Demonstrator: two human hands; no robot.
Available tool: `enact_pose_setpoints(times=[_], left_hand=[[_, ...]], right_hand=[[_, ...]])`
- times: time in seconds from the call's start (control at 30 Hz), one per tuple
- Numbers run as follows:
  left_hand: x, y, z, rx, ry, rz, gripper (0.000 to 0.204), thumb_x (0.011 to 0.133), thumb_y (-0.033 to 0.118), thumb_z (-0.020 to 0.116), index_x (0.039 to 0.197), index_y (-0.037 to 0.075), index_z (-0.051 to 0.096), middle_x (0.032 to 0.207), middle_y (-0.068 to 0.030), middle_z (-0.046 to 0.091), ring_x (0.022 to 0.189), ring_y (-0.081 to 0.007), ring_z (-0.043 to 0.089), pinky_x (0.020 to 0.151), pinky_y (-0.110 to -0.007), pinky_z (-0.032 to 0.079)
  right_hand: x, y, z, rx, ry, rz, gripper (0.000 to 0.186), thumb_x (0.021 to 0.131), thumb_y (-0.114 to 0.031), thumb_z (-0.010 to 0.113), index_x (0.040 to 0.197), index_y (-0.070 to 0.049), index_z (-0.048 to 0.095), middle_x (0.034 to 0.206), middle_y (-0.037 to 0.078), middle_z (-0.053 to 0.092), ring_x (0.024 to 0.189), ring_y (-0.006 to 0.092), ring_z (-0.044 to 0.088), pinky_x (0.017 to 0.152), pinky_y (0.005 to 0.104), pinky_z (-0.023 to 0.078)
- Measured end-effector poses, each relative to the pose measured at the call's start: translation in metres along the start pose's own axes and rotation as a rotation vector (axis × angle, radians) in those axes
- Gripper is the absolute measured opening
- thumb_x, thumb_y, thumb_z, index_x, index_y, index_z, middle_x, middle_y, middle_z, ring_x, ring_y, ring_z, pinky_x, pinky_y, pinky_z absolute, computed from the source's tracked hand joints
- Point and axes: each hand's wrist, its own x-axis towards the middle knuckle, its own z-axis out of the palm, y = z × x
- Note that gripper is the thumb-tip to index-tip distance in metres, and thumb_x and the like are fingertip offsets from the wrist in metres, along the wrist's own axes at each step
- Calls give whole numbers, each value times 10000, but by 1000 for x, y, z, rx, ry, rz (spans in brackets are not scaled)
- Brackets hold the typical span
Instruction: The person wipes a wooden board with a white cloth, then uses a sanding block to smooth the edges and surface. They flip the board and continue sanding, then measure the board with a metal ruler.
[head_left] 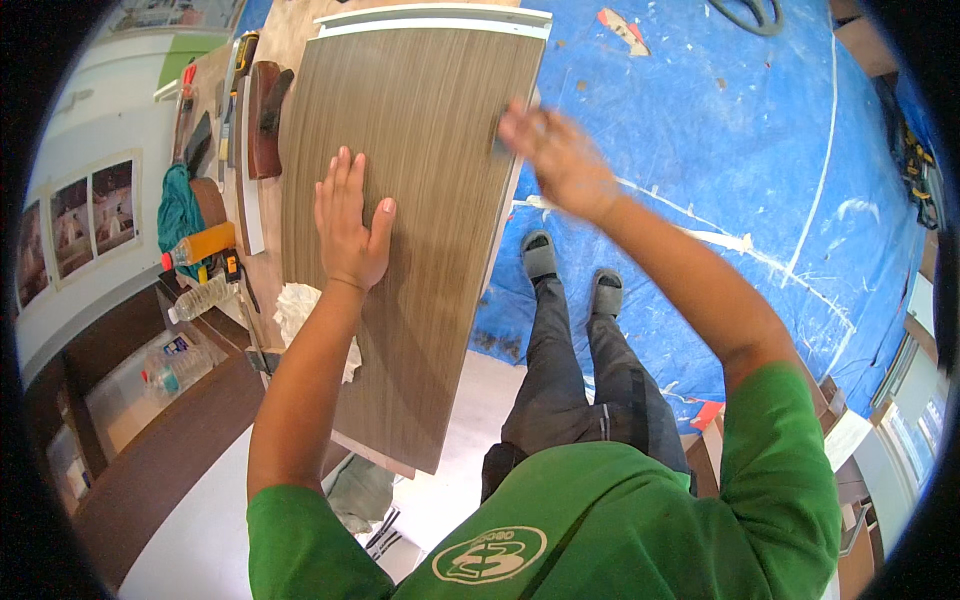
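Note:
A brown wood-grain panel [405, 110] lies before me on a workbench, with a white strip [435, 20] along its far end. My left hand [352, 235] rests flat on the panel, fingers stretched out and holding nothing. At the panel's right edge, my right hand [560, 160] is smeared by motion. Its fingers close on a small dark block [501, 130], whose exact kind I cannot make out. Crumpled white paper or cloth [295, 310] sits by the panel's left edge, partly behind my left forearm.
Left of the panel lie a brown-handled tool [266, 120], a white strip of trim [250, 170], an orange bottle [205, 243], a clear bottle [200, 298] and a teal cloth [178, 210]. Blue sheeting [700, 150] with scraps covers the floor at right, under my feet.

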Motion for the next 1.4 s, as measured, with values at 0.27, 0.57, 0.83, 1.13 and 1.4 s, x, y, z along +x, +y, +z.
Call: enact_pose_setpoints(times=[0.27,0.57,0.83,1.13,1.4], left_hand=[[0,-1,1,1,9,0,669,1016,408,542,1585,85,407,1677,-131,347,1560,-333,283,1276,-533,138],[4,1,4,-11,20,9,675,1013,435,537,1581,91,415,1680,-125,344,1564,-325,276,1279,-528,127],[0,1,-1,-2,-10,-22,676,1013,419,534,1584,82,405,1685,-126,333,1568,-328,266,1281,-526,121],[1,3,0,-4,-21,-34,675,1012,408,531,1586,77,399,1686,-131,329,1572,-329,256,1282,-528,113],[3,3,2,-7,-20,-25,679,1000,399,551,1580,77,410,1682,-133,336,1562,-338,277,1274,-542,133]], right_hand=[[-53,-81,16,113,-79,48,915,714,103,621,1573,-162,446,1685,101,343,1257,400,555,1073,485,490],[20,13,0,-70,223,137,941,716,127,597,1600,-118,389,1674,129,352,1262,405,540,1082,493,478],[-70,-104,-15,209,-349,-87,883,760,61,590,1589,-204,439,1699,115,314,1313,334,541,1105,465,457],[-4,-9,-23,-68,38,63,844,771,75,631,1552,-209,483,1659,90,390,1143,354,586,998,427,529],[35,27,-11,-72,207,218,889,757,113,601,1590,-113,387,1665,130,361,1158,397,589,1011,446,531]])
